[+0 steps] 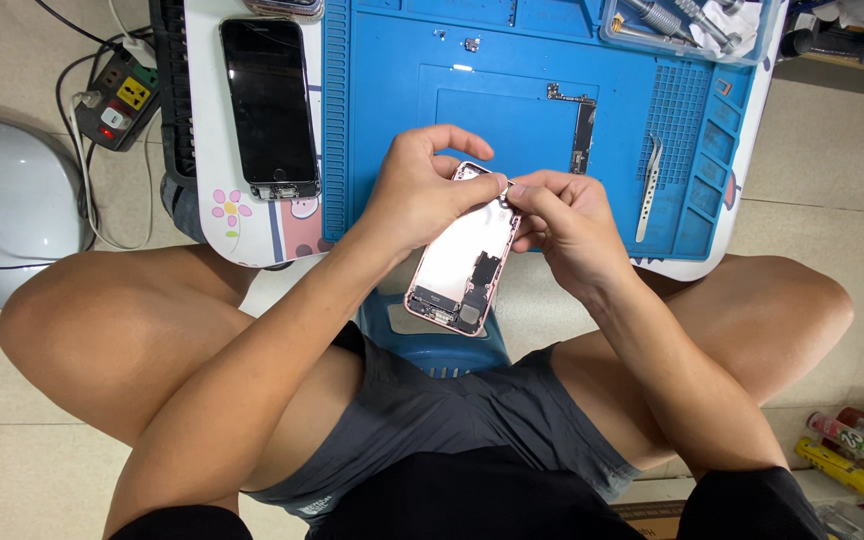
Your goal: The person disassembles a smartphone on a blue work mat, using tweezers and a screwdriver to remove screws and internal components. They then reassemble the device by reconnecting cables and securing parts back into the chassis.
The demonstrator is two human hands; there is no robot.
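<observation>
A seated person holds an opened pink phone shell [460,268] over their lap, its bare inside facing up. The left hand [420,195] is clamped around the shell's top end. The right hand [564,222] pinches something tiny, too small to identify, against that same top corner. Beyond the hands lies a blue work mat [512,110] with a circuit board [582,128], tweezers [649,188] to its right, and a detached phone screen [270,105] off to the left.

Both forearms reach forward over bare knees. The left hand [422,195] curls with fingers bent; the right hand [564,228] pinches its fingers together just beside it.
</observation>
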